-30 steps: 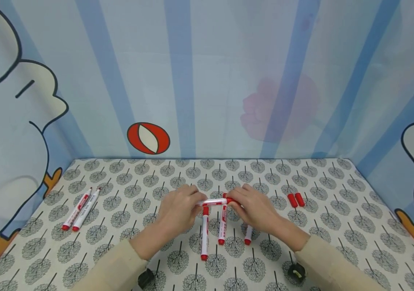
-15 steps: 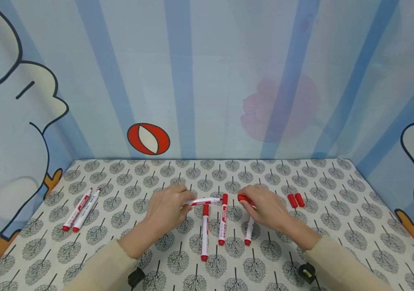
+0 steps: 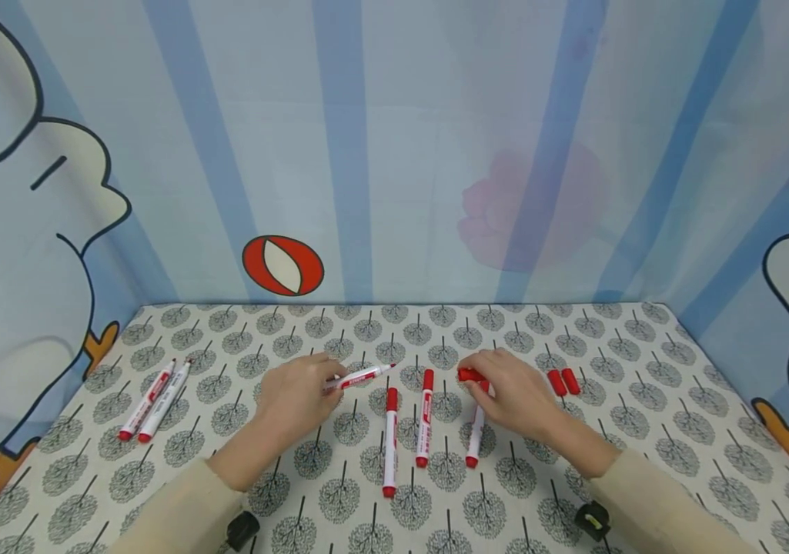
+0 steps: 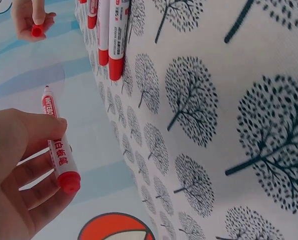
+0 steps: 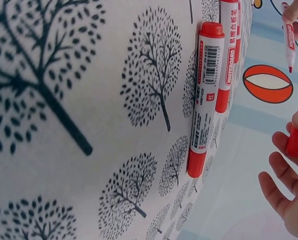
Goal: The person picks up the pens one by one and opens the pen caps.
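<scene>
My left hand pinches an uncapped whiteboard marker by its barrel, its red tip pointing right and slightly up. In the left wrist view, thumb and fingers grip the marker, white with red print and a red end. My right hand holds a red marker cap between thumb and fingers; the right wrist view shows the cap too. Below the hands lie capped markers: one on the left, a middle marker, and a right marker partly hidden by my right hand.
Two uncapped markers lie side by side at the table's left. Two loose red caps rest to the right of my right hand. The tree-patterned tablecloth ends at a printed curtain behind.
The cap came off the marker. My left hand has moved left with the marker, and its tip now tilts up. My right hand has shifted right with the cap.
</scene>
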Available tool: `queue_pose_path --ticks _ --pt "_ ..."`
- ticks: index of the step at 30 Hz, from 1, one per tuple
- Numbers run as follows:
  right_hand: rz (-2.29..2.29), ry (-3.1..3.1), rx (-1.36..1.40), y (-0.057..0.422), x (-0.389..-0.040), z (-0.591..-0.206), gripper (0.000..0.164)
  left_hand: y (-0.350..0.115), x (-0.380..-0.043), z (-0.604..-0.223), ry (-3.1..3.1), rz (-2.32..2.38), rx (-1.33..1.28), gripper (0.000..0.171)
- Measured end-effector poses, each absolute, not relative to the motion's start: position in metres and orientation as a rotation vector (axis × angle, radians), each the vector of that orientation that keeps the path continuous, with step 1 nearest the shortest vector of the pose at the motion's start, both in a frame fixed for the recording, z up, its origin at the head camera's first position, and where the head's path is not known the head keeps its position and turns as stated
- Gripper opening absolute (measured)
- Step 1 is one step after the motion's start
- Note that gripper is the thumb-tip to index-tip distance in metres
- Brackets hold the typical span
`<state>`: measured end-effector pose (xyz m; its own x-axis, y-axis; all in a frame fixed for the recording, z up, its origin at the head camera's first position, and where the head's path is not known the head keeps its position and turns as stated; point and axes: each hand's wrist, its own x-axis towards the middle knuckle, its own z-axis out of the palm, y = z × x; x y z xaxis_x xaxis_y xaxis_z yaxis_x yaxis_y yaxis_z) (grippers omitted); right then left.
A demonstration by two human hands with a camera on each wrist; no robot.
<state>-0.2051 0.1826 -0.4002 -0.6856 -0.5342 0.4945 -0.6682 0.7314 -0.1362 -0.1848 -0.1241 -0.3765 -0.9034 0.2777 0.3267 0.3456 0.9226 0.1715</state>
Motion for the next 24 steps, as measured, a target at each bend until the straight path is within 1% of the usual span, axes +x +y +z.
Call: queue_pose_path --ticks 6,13,21,24 --pt "0.421 -2.509 0.895 0.187 -0.205 -0.397 0.022 -0.141 -0.191 -0.383 -2.816 -0.32 -0.391 0.019" --pt "0.43 -2.5 0.888 0.191 -0.205 -0.397 0.022 -0.162 -0.194 -0.384 -2.886 -0.343 -0.302 0.024" --pt "0.436 -2.517 0.858 0.198 -0.205 -0.396 0.025 -0.192 -0.193 -0.387 -2.954 -0.381 -0.179 0.02" --pt "0.441 -2.513 0.865 0.2 -0.205 -0.396 0.025 -0.203 -0.194 -0.389 -2.96 -0.381 -0.146 0.022"
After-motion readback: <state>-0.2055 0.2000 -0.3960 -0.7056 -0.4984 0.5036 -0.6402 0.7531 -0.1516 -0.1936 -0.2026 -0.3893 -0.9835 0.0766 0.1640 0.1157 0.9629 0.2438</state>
